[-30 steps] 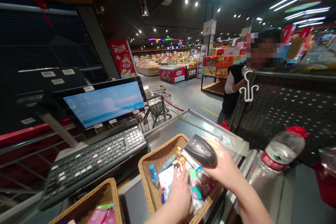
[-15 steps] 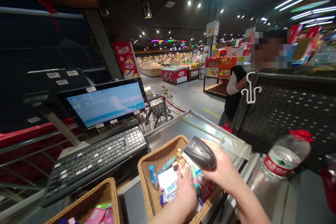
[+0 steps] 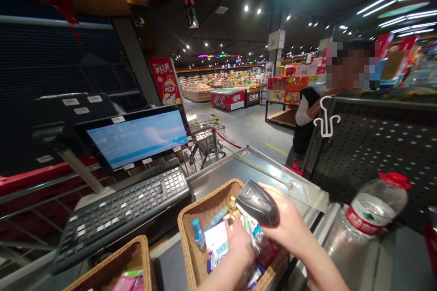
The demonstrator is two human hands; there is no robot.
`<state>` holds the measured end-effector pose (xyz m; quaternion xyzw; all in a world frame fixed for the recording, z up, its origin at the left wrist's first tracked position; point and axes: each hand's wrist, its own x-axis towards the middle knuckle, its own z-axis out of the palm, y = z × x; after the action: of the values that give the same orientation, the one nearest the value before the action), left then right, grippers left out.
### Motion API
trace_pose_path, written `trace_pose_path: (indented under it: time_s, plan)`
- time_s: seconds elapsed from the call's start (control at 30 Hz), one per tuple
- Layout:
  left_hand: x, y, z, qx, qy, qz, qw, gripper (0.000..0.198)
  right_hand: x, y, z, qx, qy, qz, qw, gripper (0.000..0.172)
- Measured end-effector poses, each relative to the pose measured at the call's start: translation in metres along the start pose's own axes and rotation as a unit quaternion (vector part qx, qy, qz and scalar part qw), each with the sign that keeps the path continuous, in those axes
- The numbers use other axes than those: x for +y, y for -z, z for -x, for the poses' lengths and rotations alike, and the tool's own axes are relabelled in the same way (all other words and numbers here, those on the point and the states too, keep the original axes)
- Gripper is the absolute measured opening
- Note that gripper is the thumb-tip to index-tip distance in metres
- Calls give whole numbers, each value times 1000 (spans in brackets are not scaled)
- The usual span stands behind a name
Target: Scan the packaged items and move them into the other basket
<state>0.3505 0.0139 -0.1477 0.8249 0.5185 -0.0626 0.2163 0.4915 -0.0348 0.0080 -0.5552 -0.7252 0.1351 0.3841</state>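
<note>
My right hand (image 3: 285,213) is wrapped round a black barcode scanner (image 3: 257,202), holding it over a woven basket (image 3: 186,236). Inside the basket, my left hand (image 3: 237,238) reaches down with its fingers stretched and slightly apart, touching small packaged goods. By its fingers lie a white packet (image 3: 215,238) and a green item (image 3: 246,223), partly covered. A small blue bottle (image 3: 198,234) leans at the basket's left side, with a blue-green tube (image 3: 217,218) beside it. My left hand and the scanner hide some of the goods.
A second basket (image 3: 147,259) with pink packets stands at lower left, below a keyboard (image 3: 126,213) and monitor (image 3: 139,136). A large plastic bottle (image 3: 375,209) with a red cap is at right. Beyond the metal counter (image 3: 221,170), a person (image 3: 302,118) stands near a perforated panel (image 3: 382,141).
My left hand has shifted slightly among the goods, and the green item by its fingers shows less now. The scanner has moved a little left and down in view.
</note>
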Motion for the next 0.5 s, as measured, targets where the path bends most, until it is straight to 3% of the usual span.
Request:
trace_pose_path:
  time_s: [0.07, 0.23, 0.4, 0.5]
  plan:
    - [-17, -1, -2, 0, 28, -29, 999, 77, 1, 0, 0, 2, -4, 1, 1000, 50]
    - [-54, 6, 2, 2, 76, -68, 995, 46, 7, -2, 0, 3, -2, -3, 1000, 48]
    - [-52, 2, 7, -7, 84, -100, 991, 56, 7, -3, -1, -3, 1, -7, 1000, 51]
    - [-48, 0, 6, -3, 64, -107, 992, 51, 6, -2, -1, -5, 7, -1, 1000, 52]
